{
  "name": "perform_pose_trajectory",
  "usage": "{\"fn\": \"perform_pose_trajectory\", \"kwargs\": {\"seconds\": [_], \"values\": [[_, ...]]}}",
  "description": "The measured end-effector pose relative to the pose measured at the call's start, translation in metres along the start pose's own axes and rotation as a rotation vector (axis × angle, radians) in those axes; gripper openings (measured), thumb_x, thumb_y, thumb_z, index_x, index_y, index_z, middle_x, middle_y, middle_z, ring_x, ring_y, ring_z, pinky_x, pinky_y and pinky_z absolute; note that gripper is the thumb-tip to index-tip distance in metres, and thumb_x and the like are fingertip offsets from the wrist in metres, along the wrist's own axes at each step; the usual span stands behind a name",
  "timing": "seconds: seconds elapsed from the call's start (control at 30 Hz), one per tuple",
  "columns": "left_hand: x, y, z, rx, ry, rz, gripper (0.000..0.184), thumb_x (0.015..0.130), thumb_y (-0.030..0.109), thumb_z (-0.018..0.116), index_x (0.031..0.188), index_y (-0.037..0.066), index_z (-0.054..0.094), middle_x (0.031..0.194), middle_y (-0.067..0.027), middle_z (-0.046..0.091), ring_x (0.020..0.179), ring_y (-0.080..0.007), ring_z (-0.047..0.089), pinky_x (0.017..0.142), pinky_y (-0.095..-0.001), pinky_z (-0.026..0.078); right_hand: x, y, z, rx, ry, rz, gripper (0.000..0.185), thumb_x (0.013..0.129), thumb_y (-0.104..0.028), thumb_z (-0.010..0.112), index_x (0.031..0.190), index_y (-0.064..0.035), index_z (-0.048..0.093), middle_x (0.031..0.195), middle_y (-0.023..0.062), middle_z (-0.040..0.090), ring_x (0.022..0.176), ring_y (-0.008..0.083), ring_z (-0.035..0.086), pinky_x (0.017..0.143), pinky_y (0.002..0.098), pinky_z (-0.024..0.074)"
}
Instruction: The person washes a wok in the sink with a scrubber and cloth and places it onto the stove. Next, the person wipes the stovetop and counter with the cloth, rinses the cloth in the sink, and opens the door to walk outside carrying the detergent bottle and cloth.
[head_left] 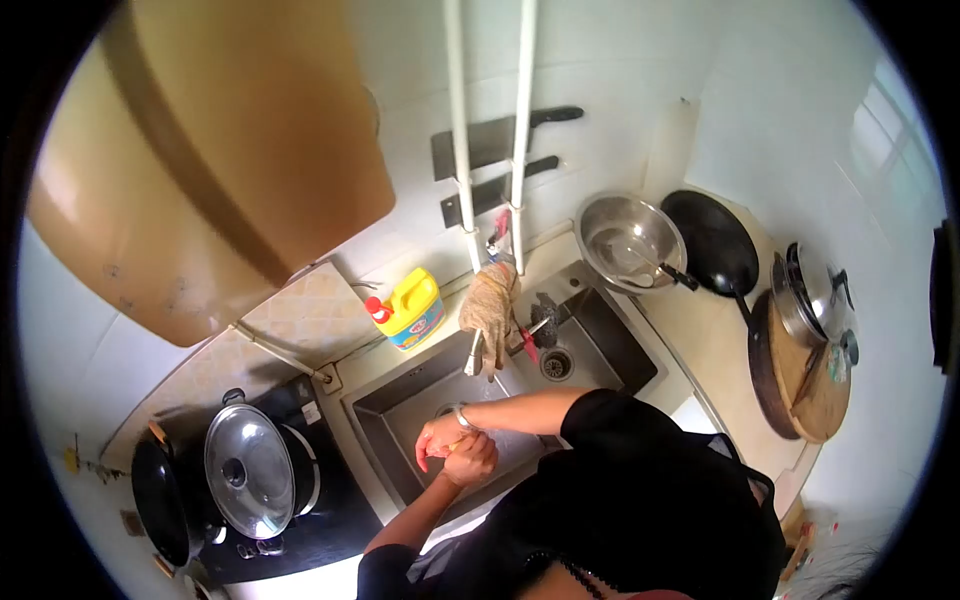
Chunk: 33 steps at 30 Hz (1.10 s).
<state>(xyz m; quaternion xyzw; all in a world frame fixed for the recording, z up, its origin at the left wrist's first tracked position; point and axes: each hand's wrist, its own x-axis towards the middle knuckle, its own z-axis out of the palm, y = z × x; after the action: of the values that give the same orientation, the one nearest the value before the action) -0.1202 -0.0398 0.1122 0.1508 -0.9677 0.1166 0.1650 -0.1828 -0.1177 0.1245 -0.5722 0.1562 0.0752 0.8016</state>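
Observation:
My left hand (470,462) and my right hand (436,438) meet over the left bowl of the steel double sink (400,405). The left fingers are closed against the right hand. A small yellowish patch shows between the two, too little to name. The right fingers are bent, and a light band (463,416) circles that wrist. The drain below is partly hidden by the hands. Beyond them, a cloth-like brown glove or cover (490,305) hangs over the faucet, whose spout points down into the sink.
A yellow detergent jug (408,308) with a red cap stands behind the sink. On the left, a lidded pot (250,470) and a wok (165,500) sit on the black stove (330,530). To the right are a steel bowl (625,235), a black pan (710,240) and cutting boards (822,400).

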Motion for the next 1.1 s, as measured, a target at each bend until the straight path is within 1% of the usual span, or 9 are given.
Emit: {"fn": "perform_pose_trajectory", "kwargs": {"seconds": [0.17,0.23,0.43,0.6,0.77,0.87,0.93,0.97,1.1], "values": [[0.007,0.005,0.029,0.097,-0.256,-0.006,0.02,0.059,0.022,0.05,0.067,0.006,0.059,0.074,-0.0091,0.055,0.077,-0.0244,0.052,0.068,-0.0369,0.04,0.02,0.04,-0.005,-0.359,0.065,0.028,0.027,0.06,0.0,0.042,0.076,-0.008,0.062,0.054,0.0023,0.051,0.052,0.0128,0.048,0.046,0.026,0.0368],[0.051,-0.002,-0.023,-0.289,-0.848,-0.39,0.022,0.064,0.021,0.049,0.074,0.006,0.061,0.082,-0.0104,0.057,0.081,-0.0258,0.053,0.071,-0.0397,0.038,0.027,0.049,-0.009,-0.495,0.092,0.027,0.026,0.06,0.0,0.042,0.074,-0.0082,0.062,0.055,0.0025,0.052,0.052,0.0134,0.049,0.046,0.0262,0.0372],[0.017,0.007,0.05,0.182,-0.43,0.153,0.024,0.073,0.02,0.045,0.083,0.007,0.062,0.089,-0.0076,0.058,0.083,-0.0243,0.054,0.071,-0.0389,0.041,0.03,0.058,-0.019,-0.711,0.162,-0.002,0.023,0.059,0.0,0.043,0.068,-0.0095,0.062,0.06,0.0035,0.056,0.053,0.0158,0.051,0.048,0.0279,0.0389],[0.019,0.011,0.064,0.042,-0.667,0.008,0.018,0.072,0.017,0.047,0.077,0.009,0.062,0.079,-0.0049,0.06,0.069,-0.021,0.055,0.061,-0.0367,0.043,0.019,0.04,0.006,-0.747,0.227,0.11,0.021,0.059,-0.004,0.044,0.063,-0.0142,0.063,0.068,0.0033,0.06,0.066,0.0181,0.056,0.058,0.0313,0.043],[0.034,-0.01,0.134,0.285,-1.26,-1.641,0.013,0.071,0.014,0.049,0.072,0.011,0.061,0.068,-0.0023,0.061,0.055,-0.0177,0.057,0.05,-0.0344,0.045,0.006,0.048,-0.008,-0.827,0.402,0.061,0.019,0.067,-0.009,0.047,0.077,-0.0132,0.063,0.077,0.0062,0.062,0.075,0.0195,0.057,0.066,0.0312,0.0439],[0.009,0.016,0.059,-0.05,-0.516,0.027,0.015,0.068,0.013,0.049,0.077,0.008,0.061,0.079,-0.006,0.06,0.072,-0.0222,0.057,0.064,-0.0338,0.045,-0.005,0.037,-0.006,-0.193,0.483,0.244,0.02,0.075,-0.018,0.049,0.09,-0.0116,0.06,0.081,0.0069,0.062,0.078,0.0189,0.058,0.067,0.0297,0.0444],[0.019,-0.003,0.02,-0.207,-0.084,0.022,0.019,0.068,0.018,0.049,0.082,0.008,0.056,0.091,-0.0071,0.053,0.088,-0.0241,0.049,0.076,-0.0366,0.037,0.013,0.095,-0.039,-0.645,0.62,-0.242,0.029,0.074,-0.028,0.058,0.095,-0.0076,0.056,0.077,0.0104,0.059,0.07,0.0157,0.058,0.053,0.0282,0.0452],[0.018,-0.011,-0.003,-0.23,-0.037,0.001,0.019,0.069,0.02,0.049,0.083,0.007,0.054,0.092,-0.0064,0.05,0.09,-0.0238,0.045,0.077,-0.0374,0.035,-0.048,-0.004,-0.008,-0.194,0.59,0.436,0.037,0.073,-0.036,0.058,0.095,-0.0056,0.054,0.071,0.01,0.057,0.064,0.0158,0.057,0.051,0.0279,0.045],[0.036,-0.069,-0.073,-0.224,0.247,-0.538,0.03,0.063,0.02,0.062,0.088,0.008,0.051,0.086,-0.0095,0.047,0.082,-0.0251,0.045,0.067,-0.0371,0.035,-0.071,0.069,-0.046,-0.109,0.802,0.457,0.055,0.065,-0.042,0.065,0.093,0.0037,0.051,0.07,0.0106,0.056,0.065,0.0153,0.054,0.055,0.0271,0.0444]]}}
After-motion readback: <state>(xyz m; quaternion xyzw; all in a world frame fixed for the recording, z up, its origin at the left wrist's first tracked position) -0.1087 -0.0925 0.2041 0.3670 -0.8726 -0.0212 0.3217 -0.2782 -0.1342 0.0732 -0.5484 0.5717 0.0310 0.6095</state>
